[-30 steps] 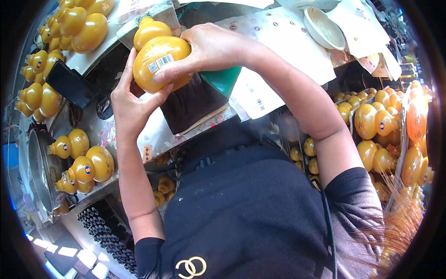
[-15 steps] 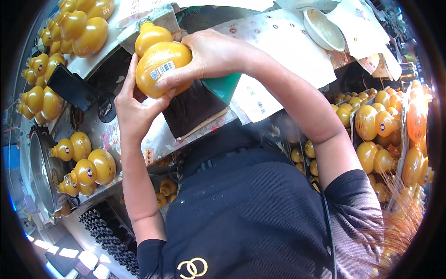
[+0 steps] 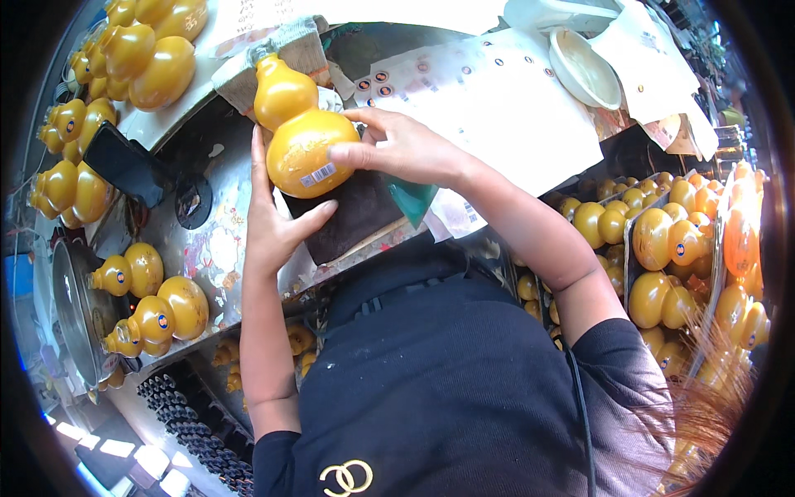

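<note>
A glossy yellow gourd-shaped bottle (image 3: pixel 305 132) lies tilted away from me, its narrow neck against a grey cloth-wrapped block (image 3: pixel 291 48) and its round base above a dark brown pad (image 3: pixel 352 217). On its lower bulb is a small white barcode label (image 3: pixel 319 174). My left hand (image 3: pixel 277 219) cradles the left side and underside, fingers along the bottle and thumb held off it. My right hand (image 3: pixel 397 149) grips the right side, its thumb pressed on the lower bulb; its other fingers are partly hidden behind the bottle.
Sticker sheets (image 3: pixel 489 91) cover the bench on the right, beside a white bowl (image 3: pixel 585 69). A phone-like dark panel (image 3: pixel 124 166) stands at left. More yellow gourd-shaped bottles (image 3: pixel 182 308) lie at left, with several in crates at right. A green triangular piece (image 3: pixel 412 199) hangs by the pad.
The bottle has turned, so its label shows lower and more to the right. Both hands have shifted slightly to the right and down, and my left thumb has come away from the bottle.
</note>
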Action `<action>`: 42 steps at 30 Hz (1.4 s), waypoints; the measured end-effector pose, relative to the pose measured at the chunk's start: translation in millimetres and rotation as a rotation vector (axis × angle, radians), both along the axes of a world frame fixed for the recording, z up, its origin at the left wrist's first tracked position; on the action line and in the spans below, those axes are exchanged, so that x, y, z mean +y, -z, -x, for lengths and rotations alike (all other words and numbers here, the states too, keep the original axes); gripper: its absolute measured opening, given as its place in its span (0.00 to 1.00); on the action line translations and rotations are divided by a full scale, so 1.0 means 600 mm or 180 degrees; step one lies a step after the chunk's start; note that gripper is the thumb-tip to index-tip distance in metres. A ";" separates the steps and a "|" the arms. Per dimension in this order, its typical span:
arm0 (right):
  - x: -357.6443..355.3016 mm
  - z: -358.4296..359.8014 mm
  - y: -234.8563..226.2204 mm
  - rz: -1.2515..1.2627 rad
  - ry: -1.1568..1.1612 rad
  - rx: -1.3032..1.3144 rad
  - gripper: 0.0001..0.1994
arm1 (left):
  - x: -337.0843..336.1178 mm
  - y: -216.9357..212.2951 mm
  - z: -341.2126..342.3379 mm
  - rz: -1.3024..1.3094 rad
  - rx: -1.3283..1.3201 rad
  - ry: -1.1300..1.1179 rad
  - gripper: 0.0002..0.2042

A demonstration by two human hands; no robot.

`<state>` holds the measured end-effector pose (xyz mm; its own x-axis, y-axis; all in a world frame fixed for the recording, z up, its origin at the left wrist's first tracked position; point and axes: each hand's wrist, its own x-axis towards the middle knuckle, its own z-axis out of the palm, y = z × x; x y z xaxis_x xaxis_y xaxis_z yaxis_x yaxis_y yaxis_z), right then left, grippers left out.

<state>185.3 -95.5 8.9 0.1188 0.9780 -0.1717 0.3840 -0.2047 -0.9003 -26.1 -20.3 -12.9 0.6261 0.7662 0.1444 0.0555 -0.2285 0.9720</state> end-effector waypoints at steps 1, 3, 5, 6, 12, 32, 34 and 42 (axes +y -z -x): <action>0.004 -0.002 -0.004 0.0098 -0.0010 0.0043 0.49 | 0.004 -0.005 0.003 0.0307 -0.0255 0.0216 0.50; 0.012 0.000 -0.013 0.0304 -0.0015 0.0130 0.48 | 0.016 -0.026 -0.006 0.1463 -0.0806 -0.0108 0.44; 0.027 0.003 0.001 0.0086 0.0039 -0.0232 0.46 | 0.019 -0.045 -0.016 0.1640 -0.0850 -0.0190 0.43; 0.032 0.004 0.005 0.0065 0.0042 -0.0282 0.46 | 0.020 -0.044 -0.021 0.1585 -0.0721 -0.0195 0.43; 0.041 -0.002 0.004 0.0157 0.0025 -0.0052 0.45 | 0.027 -0.036 -0.027 0.1724 -0.0652 -0.0180 0.40; 0.034 0.011 0.000 0.0277 0.0023 -0.0089 0.47 | 0.011 -0.038 -0.044 0.1418 -0.0532 -0.0352 0.41; 0.036 0.013 -0.004 0.0285 -0.0118 -0.0336 0.47 | 0.005 -0.041 -0.051 0.1184 -0.0377 -0.0419 0.40; 0.039 0.009 0.002 0.0351 -0.0108 -0.0251 0.47 | 0.009 -0.035 -0.056 0.1256 -0.0406 -0.0463 0.34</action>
<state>179.7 -72.1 7.6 0.1035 0.9573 -0.2698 0.4610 -0.2865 -0.8399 7.5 -15.1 8.3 0.5038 0.8570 -0.1078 -0.0665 0.1629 0.9844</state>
